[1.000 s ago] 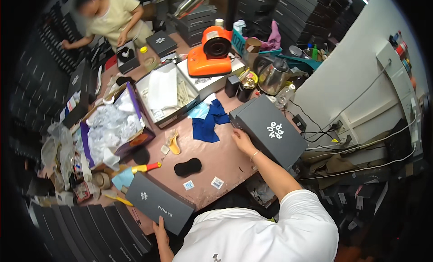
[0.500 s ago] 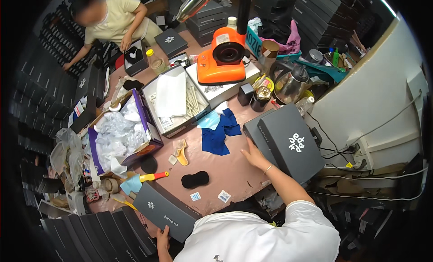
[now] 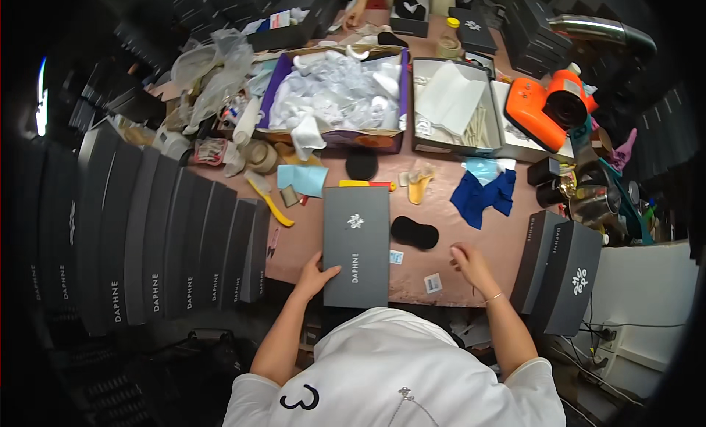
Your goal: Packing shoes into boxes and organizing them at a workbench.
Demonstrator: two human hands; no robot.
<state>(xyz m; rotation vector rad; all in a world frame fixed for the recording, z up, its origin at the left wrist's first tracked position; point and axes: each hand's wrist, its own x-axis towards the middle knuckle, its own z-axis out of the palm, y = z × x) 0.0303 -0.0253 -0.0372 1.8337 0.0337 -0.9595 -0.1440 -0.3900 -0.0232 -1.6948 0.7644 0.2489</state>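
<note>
Our left hand (image 3: 315,278) grasps the near left corner of the dark grey box (image 3: 357,244), whose long axis runs straight away from the grip. Our right hand (image 3: 471,264) rests released on the table (image 3: 507,239), just right of the box.

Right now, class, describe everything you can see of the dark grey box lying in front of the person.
The dark grey box is a long, flat, closed rectangle, apparently matt cardboard, with a small pale emblem and lettering on its lid. It lies flat on the pinkish table, its long side running away from the person. The left hand rests on its near left corner. Its far end meets a yellow and red tool; a black oval pad lies just right of it.
</note>
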